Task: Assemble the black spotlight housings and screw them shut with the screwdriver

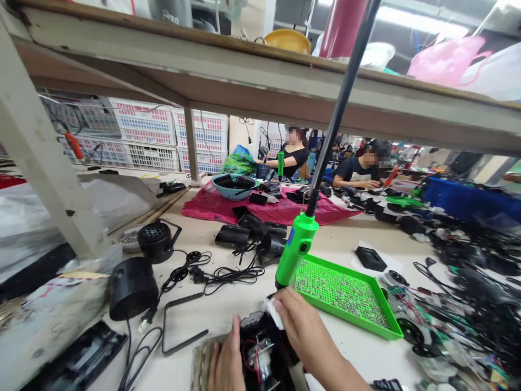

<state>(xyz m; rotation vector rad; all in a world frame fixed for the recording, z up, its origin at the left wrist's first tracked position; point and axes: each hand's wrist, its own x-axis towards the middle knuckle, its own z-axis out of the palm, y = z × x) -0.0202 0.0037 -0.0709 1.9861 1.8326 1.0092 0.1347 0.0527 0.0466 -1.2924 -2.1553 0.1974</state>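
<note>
At bench edge [350, 353], right fingers [285, 307] pinching tissue [273, 314], left fingers [235, 339] pressing black housing [280, 342]

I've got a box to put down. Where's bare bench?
Bare bench lies between the green screw tray and the black power cords, and above the tray, below the pink cloth. Right of the tray, circuit boards and wires crowd it.

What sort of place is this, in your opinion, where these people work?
Probably a small workshop that assembles electric devices. A green electric screwdriver hangs from a pole, a green tray holds many small screws, and black plastic casings with cords lie along the table.
</note>
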